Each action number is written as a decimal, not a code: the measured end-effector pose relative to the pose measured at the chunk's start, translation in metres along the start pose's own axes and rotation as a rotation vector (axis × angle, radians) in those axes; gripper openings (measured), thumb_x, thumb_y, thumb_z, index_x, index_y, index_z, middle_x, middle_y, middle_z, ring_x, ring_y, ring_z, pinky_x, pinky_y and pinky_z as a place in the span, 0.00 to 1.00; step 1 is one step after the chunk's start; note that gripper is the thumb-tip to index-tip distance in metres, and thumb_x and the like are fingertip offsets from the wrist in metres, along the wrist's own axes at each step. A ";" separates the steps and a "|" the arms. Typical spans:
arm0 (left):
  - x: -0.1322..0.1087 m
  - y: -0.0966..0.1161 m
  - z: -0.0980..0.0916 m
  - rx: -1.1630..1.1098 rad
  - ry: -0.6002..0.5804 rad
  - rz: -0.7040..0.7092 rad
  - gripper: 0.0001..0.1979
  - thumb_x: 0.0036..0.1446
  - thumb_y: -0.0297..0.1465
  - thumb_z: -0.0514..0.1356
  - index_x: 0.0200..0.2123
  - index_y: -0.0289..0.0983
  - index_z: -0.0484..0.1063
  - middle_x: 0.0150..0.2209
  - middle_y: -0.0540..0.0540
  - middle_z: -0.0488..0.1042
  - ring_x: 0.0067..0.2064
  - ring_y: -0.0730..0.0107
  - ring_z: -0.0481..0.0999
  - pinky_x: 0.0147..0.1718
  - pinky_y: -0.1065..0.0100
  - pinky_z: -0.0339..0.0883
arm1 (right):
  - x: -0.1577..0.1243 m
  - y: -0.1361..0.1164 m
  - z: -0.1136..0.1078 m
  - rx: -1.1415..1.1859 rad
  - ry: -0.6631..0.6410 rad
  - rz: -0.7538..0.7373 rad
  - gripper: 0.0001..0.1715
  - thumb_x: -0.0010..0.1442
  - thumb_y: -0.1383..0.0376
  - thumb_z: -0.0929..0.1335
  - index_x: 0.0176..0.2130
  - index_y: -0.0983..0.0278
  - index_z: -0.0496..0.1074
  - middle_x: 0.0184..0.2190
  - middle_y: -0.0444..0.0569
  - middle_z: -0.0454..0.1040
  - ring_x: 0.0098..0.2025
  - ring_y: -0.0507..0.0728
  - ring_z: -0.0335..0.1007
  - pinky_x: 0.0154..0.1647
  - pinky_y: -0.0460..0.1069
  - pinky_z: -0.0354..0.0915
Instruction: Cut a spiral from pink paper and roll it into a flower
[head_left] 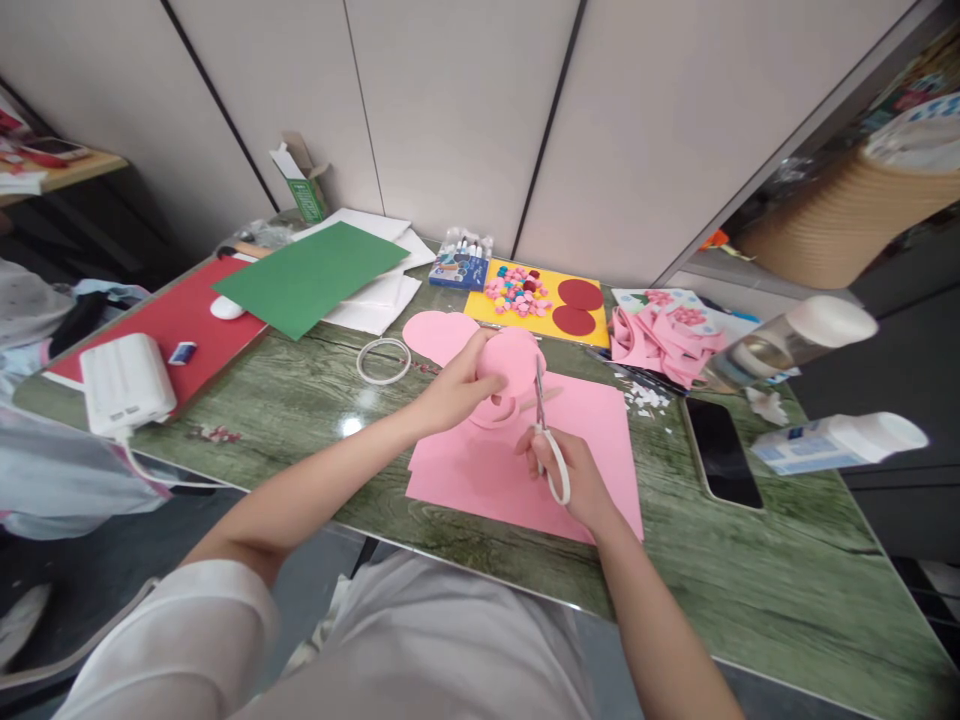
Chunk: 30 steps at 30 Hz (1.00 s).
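My left hand (469,385) pinches a round piece of pink paper (511,362) and holds it up above the table. In my right hand (566,470) are scissors (556,465) with white handles, their blades pointing away from me at the right edge of that paper. A curled pink strip (496,412) hangs just below the round piece. Beneath both hands lie pink sheets (517,480), slightly fanned. Pink rounded cut-outs (439,335) rest on the table just beyond my left hand.
A yellow sheet (480,302) bears small coloured balls and two dark red circles (579,294). Pink scraps (664,340), a phone (721,452) and two bottles (840,443) lie at the right. Leftward are a white ring (383,361), a green sheet (315,275) and a white power bank (127,382).
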<state>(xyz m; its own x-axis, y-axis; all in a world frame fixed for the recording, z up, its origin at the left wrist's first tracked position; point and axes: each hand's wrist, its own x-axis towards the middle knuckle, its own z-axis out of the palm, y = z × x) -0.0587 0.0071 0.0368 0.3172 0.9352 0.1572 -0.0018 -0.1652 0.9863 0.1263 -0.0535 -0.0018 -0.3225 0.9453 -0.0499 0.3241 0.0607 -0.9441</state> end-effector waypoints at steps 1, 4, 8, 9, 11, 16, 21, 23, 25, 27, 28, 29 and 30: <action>0.000 0.000 0.000 -0.002 0.002 0.002 0.17 0.47 0.24 0.54 0.43 0.38 0.60 0.41 0.48 0.64 0.35 0.75 0.67 0.27 0.75 0.66 | 0.000 0.000 0.000 -0.001 0.000 0.002 0.24 0.61 0.49 0.58 0.27 0.64 0.66 0.19 0.43 0.63 0.24 0.51 0.60 0.26 0.46 0.57; 0.001 -0.001 -0.002 -0.012 0.015 0.014 0.17 0.46 0.24 0.55 0.43 0.38 0.61 0.41 0.48 0.64 0.36 0.75 0.67 0.27 0.74 0.66 | 0.000 0.000 0.000 0.004 0.000 0.012 0.24 0.61 0.50 0.58 0.27 0.64 0.66 0.19 0.43 0.63 0.24 0.51 0.60 0.26 0.46 0.57; 0.003 -0.001 -0.003 -0.041 0.032 0.044 0.16 0.46 0.24 0.54 0.42 0.37 0.61 0.41 0.47 0.63 0.37 0.74 0.66 0.26 0.76 0.66 | 0.001 -0.001 0.000 0.006 -0.006 0.010 0.24 0.61 0.50 0.58 0.27 0.64 0.66 0.19 0.42 0.62 0.23 0.51 0.60 0.26 0.46 0.56; 0.004 -0.001 -0.003 -0.047 0.034 0.047 0.16 0.46 0.23 0.54 0.41 0.37 0.61 0.41 0.47 0.63 0.37 0.74 0.66 0.26 0.76 0.66 | 0.001 -0.001 0.000 0.006 -0.008 0.011 0.24 0.61 0.50 0.58 0.26 0.64 0.66 0.19 0.42 0.62 0.23 0.51 0.60 0.26 0.46 0.56; 0.004 0.000 -0.003 -0.060 0.038 0.048 0.16 0.46 0.23 0.54 0.41 0.36 0.62 0.40 0.48 0.63 0.35 0.76 0.66 0.25 0.77 0.66 | 0.001 -0.001 0.000 0.009 -0.009 0.013 0.23 0.61 0.51 0.58 0.27 0.64 0.66 0.19 0.42 0.63 0.23 0.51 0.60 0.26 0.46 0.56; 0.006 0.001 -0.003 -0.092 0.061 0.058 0.14 0.46 0.24 0.54 0.40 0.36 0.62 0.38 0.49 0.63 0.32 0.78 0.66 0.23 0.78 0.64 | 0.002 -0.001 0.001 0.012 -0.012 0.010 0.23 0.61 0.51 0.59 0.26 0.65 0.65 0.18 0.42 0.62 0.23 0.50 0.60 0.26 0.46 0.56; 0.006 -0.001 -0.003 -0.086 0.087 0.057 0.13 0.48 0.24 0.54 0.40 0.36 0.62 0.37 0.50 0.63 0.28 0.82 0.65 0.23 0.76 0.62 | 0.003 0.001 0.002 0.008 -0.016 0.004 0.22 0.61 0.52 0.59 0.25 0.64 0.65 0.19 0.42 0.63 0.23 0.51 0.60 0.26 0.46 0.56; 0.005 -0.002 -0.002 -0.073 0.085 0.052 0.13 0.49 0.24 0.53 0.41 0.37 0.62 0.36 0.51 0.63 0.27 0.82 0.66 0.24 0.75 0.62 | 0.003 0.001 0.002 0.006 -0.018 0.000 0.22 0.61 0.52 0.59 0.26 0.64 0.65 0.19 0.42 0.63 0.23 0.51 0.60 0.27 0.46 0.56; 0.003 -0.004 -0.001 -0.060 0.072 0.045 0.14 0.50 0.26 0.54 0.42 0.37 0.60 0.35 0.51 0.65 0.28 0.81 0.67 0.26 0.74 0.63 | 0.003 0.002 0.002 0.000 -0.016 0.001 0.22 0.62 0.52 0.59 0.26 0.64 0.66 0.18 0.42 0.63 0.23 0.51 0.60 0.27 0.46 0.56; 0.002 -0.005 0.001 -0.042 0.065 0.039 0.14 0.51 0.27 0.55 0.43 0.36 0.59 0.34 0.50 0.66 0.29 0.79 0.68 0.28 0.74 0.63 | 0.003 0.001 0.002 -0.004 -0.011 0.005 0.23 0.62 0.52 0.59 0.27 0.65 0.66 0.18 0.42 0.63 0.23 0.51 0.60 0.27 0.46 0.56; 0.002 -0.005 0.001 -0.031 0.062 0.036 0.14 0.51 0.28 0.55 0.43 0.36 0.59 0.34 0.50 0.66 0.29 0.79 0.68 0.28 0.73 0.63 | 0.003 0.001 0.002 -0.003 -0.008 0.006 0.23 0.61 0.51 0.59 0.27 0.65 0.66 0.18 0.42 0.63 0.23 0.51 0.60 0.26 0.46 0.56; 0.002 -0.005 0.002 -0.020 0.060 0.033 0.14 0.52 0.28 0.55 0.43 0.36 0.59 0.33 0.50 0.66 0.28 0.79 0.68 0.29 0.73 0.63 | 0.002 0.001 0.002 -0.001 -0.005 0.007 0.23 0.61 0.51 0.58 0.27 0.65 0.67 0.18 0.42 0.63 0.23 0.51 0.60 0.26 0.46 0.56; 0.001 -0.005 0.002 -0.011 0.056 0.030 0.14 0.52 0.27 0.55 0.43 0.36 0.59 0.33 0.50 0.66 0.28 0.79 0.68 0.29 0.72 0.63 | 0.002 0.001 0.002 0.000 -0.002 0.008 0.23 0.61 0.51 0.58 0.27 0.65 0.67 0.18 0.42 0.63 0.23 0.51 0.60 0.26 0.46 0.56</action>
<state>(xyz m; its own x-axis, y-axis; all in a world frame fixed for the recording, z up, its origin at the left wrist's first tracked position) -0.0565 0.0087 0.0317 0.2631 0.9460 0.1892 -0.0206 -0.1906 0.9815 0.1243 -0.0522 -0.0030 -0.3220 0.9449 -0.0582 0.3262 0.0530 -0.9438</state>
